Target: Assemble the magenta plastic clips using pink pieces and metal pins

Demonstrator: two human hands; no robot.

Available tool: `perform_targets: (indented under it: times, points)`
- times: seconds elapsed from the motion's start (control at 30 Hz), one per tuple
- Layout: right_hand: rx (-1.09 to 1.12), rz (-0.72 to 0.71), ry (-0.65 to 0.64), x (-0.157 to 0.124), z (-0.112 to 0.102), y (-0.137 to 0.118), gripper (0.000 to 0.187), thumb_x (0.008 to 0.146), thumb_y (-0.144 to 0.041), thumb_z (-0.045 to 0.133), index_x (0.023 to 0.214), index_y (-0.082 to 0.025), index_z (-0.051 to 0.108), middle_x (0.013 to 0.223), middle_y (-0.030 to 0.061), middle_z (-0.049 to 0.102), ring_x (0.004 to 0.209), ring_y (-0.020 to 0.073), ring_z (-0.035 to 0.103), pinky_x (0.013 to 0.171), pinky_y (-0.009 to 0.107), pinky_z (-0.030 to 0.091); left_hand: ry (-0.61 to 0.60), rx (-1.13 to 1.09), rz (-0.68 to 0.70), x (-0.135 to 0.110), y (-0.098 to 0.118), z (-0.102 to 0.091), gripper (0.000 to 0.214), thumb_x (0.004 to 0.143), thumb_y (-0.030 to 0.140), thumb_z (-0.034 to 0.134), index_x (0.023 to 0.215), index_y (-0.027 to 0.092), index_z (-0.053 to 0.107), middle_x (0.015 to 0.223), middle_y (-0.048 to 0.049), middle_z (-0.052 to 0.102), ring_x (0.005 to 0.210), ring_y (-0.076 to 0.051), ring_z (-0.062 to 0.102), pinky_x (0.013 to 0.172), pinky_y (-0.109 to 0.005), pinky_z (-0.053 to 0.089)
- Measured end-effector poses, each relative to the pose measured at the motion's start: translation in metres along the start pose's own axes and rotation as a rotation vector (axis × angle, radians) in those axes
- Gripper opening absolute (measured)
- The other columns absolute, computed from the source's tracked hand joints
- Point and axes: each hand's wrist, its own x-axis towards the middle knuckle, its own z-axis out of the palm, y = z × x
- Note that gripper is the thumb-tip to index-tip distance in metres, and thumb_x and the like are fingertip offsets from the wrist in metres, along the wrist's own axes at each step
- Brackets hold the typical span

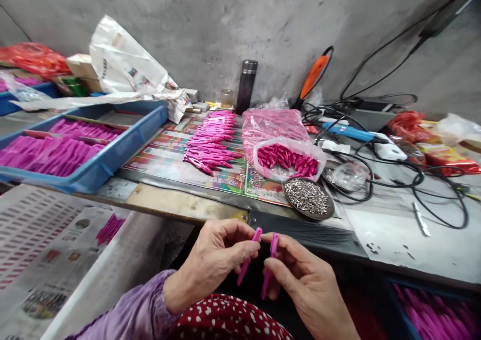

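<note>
My left hand (214, 262) pinches a thin pink plastic piece (248, 260) near my lap, below the table edge. My right hand (304, 285) grips a second pink plastic piece (269, 265) right beside it; the two pieces stand nearly upright and almost touch at their tops. On the table ahead lies a row of finished pink pieces (212, 142) on a printed sheet. A clear bag of pink pieces (287, 159) sits to its right, with a round dish of small metal parts (308, 197) just in front.
A blue tray (112, 154) filled with pink pieces stands at the left. Black cables (409, 174), a blue tool (349, 132) and a dark flask (246, 87) lie at the back right. Newspaper (41, 249) covers a lower surface on the left. Another bin of pink pieces (439, 315) sits low right.
</note>
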Motion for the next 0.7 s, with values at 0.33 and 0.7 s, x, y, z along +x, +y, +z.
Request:
perform_targets:
  times: [0.33,0.7]
  points:
    - [-0.141,-0.111,-0.007,0.007,0.02,-0.007,0.04,0.093,-0.045,0.069,0.125,-0.022,0.069,0.073,0.0025,0.073,0.056,0.0183,0.068,0.053,0.025,0.06,-0.006,-0.126,-0.005,0.004,-0.01,0.0,0.035,0.076,0.044,0.081,0.082,0.01,0.073,0.065,-0.0019,0.063,0.053,-0.007,0.053,0.051,-0.017,0.046]
    - [-0.186,-0.077,-0.032,0.009,0.021,-0.002,0.037,0.095,-0.039,0.067,0.129,-0.024,0.067,0.074,0.001,0.072,0.056,0.0152,0.067,0.05,0.02,0.057,0.013,-0.185,-0.026,0.004,-0.013,-0.004,0.037,0.073,0.044,0.083,0.077,0.009,0.072,0.063,-0.0022,0.063,0.049,-0.007,0.053,0.05,-0.018,0.045]
